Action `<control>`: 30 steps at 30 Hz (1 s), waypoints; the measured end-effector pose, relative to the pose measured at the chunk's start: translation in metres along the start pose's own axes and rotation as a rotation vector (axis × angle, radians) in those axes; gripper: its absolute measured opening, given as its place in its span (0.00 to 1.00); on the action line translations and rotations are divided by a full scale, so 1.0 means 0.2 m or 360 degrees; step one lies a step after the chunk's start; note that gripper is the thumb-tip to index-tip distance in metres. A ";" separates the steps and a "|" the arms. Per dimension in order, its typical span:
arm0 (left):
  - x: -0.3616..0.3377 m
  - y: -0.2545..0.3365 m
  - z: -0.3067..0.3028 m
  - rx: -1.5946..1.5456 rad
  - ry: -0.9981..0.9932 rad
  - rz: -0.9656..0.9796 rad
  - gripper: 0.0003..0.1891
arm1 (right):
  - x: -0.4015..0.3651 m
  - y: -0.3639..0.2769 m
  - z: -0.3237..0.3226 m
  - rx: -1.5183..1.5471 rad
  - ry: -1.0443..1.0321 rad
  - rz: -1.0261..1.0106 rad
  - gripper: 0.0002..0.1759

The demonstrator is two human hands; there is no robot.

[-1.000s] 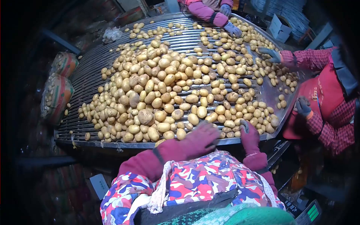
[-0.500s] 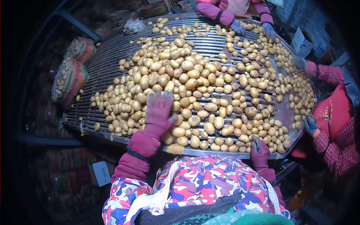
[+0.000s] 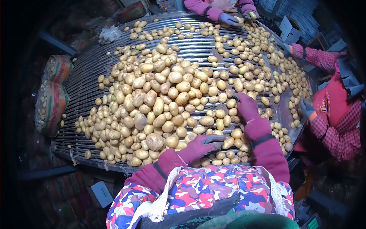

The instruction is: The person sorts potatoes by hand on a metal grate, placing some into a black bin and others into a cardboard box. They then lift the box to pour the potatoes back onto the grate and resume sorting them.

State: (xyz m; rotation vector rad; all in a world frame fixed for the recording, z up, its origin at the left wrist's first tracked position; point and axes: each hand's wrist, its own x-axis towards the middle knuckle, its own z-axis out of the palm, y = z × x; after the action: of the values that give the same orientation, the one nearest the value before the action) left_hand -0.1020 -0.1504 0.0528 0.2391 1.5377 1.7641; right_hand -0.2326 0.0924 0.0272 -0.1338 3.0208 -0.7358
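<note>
A large heap of potatoes lies on a slatted metal grading table. My left hand, in a maroon glove with grey fingertips, rests low over potatoes near the front edge, its fingers stretched to the right and no potato in its grasp. Further right and forward, my right hand in a matching glove reaches over the scattered potatoes. Its fingers point forward and left against them, and its palm side is hidden. Loose potatoes lie between the two hands.
Across the table a co-worker's gloved hand is among potatoes; that person's other hand holds a potato. At the right, another person in a red apron works at the edge. Filled bags stand at left; a white carton is behind.
My left hand has come back from the heap toward the front edge and right. My right hand has moved from the front edge forward over the potatoes. The view has shifted.
</note>
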 end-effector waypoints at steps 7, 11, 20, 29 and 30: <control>0.01 -0.06 -0.12 -0.0793 0.0130 -0.0165 0.28 | 0.10 -0.02 0.00 -0.0400 -0.0323 0.0278 0.23; 0.02 -0.07 -0.12 -0.1080 0.0132 -0.0153 0.29 | 0.09 0.05 -0.07 -0.0135 -0.0497 0.0546 0.28; 0.05 -0.12 -0.13 -0.1323 0.0076 -0.0106 0.28 | 0.19 -0.05 0.15 -0.0027 -0.0181 -0.0032 0.32; 0.10 -0.19 -0.17 -0.2029 -0.0177 0.0265 0.28 | -0.03 -0.23 0.09 0.0331 0.0239 -0.0285 0.31; 0.09 -0.18 -0.15 -0.2044 -0.0172 0.0256 0.28 | -0.14 -0.30 0.07 0.0598 0.0099 -0.0369 0.32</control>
State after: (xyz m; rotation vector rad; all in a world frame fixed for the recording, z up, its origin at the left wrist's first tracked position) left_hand -0.1172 -0.1617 0.0061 -0.1956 0.1052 2.4357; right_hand -0.2000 0.0357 0.0432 -0.4605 2.8850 -1.3319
